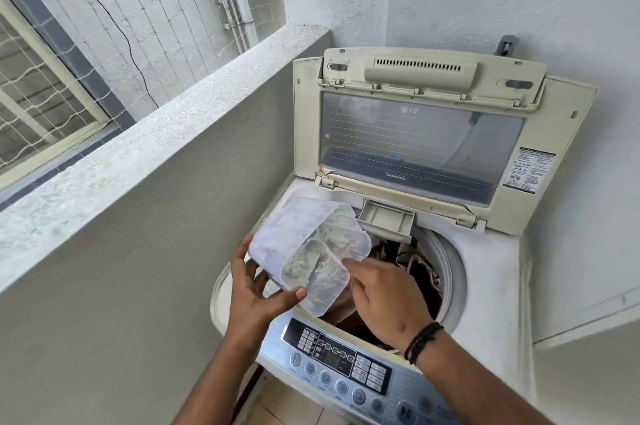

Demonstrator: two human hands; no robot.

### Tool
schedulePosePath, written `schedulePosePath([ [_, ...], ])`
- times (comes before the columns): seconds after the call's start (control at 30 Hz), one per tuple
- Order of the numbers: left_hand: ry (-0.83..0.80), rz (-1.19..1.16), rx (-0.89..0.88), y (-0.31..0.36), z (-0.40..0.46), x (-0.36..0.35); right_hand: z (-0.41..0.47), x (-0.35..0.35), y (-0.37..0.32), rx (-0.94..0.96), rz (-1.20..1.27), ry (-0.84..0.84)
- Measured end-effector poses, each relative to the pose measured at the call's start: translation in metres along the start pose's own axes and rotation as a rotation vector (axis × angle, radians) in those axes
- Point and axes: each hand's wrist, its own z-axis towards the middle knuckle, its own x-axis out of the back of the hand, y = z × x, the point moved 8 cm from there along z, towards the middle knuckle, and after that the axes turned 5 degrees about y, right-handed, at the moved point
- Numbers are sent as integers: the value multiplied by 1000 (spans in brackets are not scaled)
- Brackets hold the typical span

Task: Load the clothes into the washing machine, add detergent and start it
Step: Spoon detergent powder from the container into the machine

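Over the round drum [446, 272], both hands tilt a translucent, powder-caked tub [304, 234].

Right hand [384, 296] covers part of the dark clothes [420, 281] in the drum; garment types unreadable. Control panel [346, 367] cut by bottom edge, button labels too small. Warning sticker [530, 170] text illegible.

Both forearms extended forward; left hand [256, 289] cupped with thumb raised, right hand [384, 300] palm-down, fingers curled, wristband worn.
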Motion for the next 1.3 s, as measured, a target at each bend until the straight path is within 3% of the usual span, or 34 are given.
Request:
schedulePosePath([
  [0.27, 85, 51, -37, 1, -3, -1, -20, -22, -10, -252, 661, 15],
  [0.43, 118, 56, -22, -1, 2, 9, -22, -19, -13, -304, 788, 6],
  [0.57, 126, 23, 0, -6, 4, 9, -26, -32, 6, -545, 1038, 31],
  [0.93, 213, -214, 152, -31, 13, 1, -16, -25, 37, -781, 1212, 69],
  [1.3, 324, -435, 274, -35, 49, -8, 47, 35, 109, -700, 1230, 154],
])
